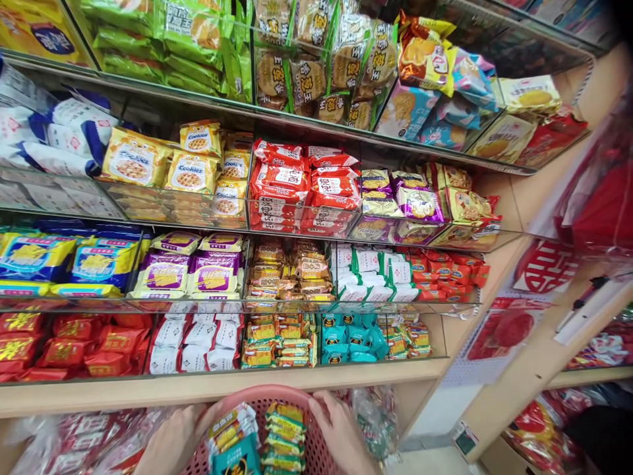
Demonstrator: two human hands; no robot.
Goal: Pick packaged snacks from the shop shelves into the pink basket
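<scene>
A pink perforated plastic basket is at the bottom centre, below the lowest shelf. My left hand grips its left side, fingers closed at the rim and partly hidden. On the right side my right hand is closed over the rim, thumb towards the inside. Within the basket lie a stack of small yellow-green snack packets, a teal packet and a yellow-and-white packet. The basket's lower part is cut off by the frame.
Tilted shelves behind clear fronts hold sorted packets: teal ones, white-and-red ones, red ones and cookies. A wooden ledge runs just above the basket. Plastic-wrapped goods sit underneath. A wooden upright stands at right.
</scene>
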